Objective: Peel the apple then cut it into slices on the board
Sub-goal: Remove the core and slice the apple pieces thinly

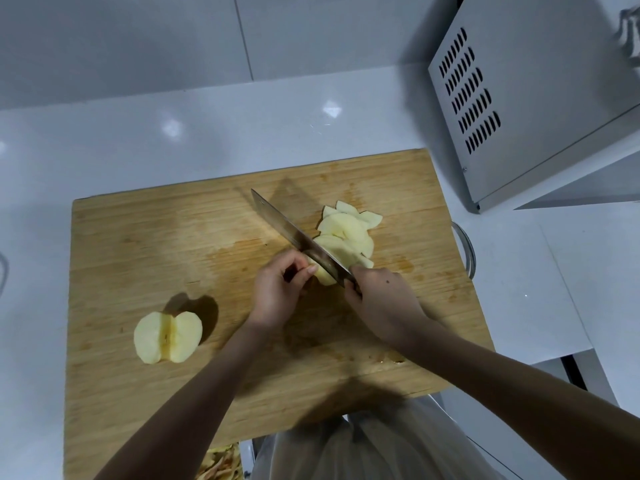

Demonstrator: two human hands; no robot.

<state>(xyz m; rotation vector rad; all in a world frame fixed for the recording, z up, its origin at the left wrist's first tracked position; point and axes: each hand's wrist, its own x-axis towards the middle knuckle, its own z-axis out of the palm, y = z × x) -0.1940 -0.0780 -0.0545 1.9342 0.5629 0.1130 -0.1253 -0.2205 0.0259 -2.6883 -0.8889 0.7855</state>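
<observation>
Wooden board (145, 237) is lying on a white counter (138, 133), grain running left to right, with a damp, darker patch near its centre; pale peeled apple half (168, 337) is sitting cut face up near the board's left front area, cream-yellow, the core line showing as a darker groove down its middle, casting a shadow behind it; it is well apart from the hands; left hand (277, 289) is curling its fingers down onto the remaining apple piece (323, 275), fingertips tucked, pinning it to the board at the centre; only a small pale wedge of that piece is showing between the hand and the blade; knife (294, 237), a broad steel blade, is slanting from the far left down toward the near right, its edge resting into the apple piece just beside the left fingertips; right hand (377, 299) is wrapping closed around the knife handle, which is mostly hidden by the grip; cut slices (349, 233) are lying fanned and overlapping on the far side of the blade, thin, pale, crescent-shaped; grey metal appliance (519, 98) with vent slots is standing at the far right of the counter; peel scraps (221, 462) are showing below the board's near edge.
</observation>
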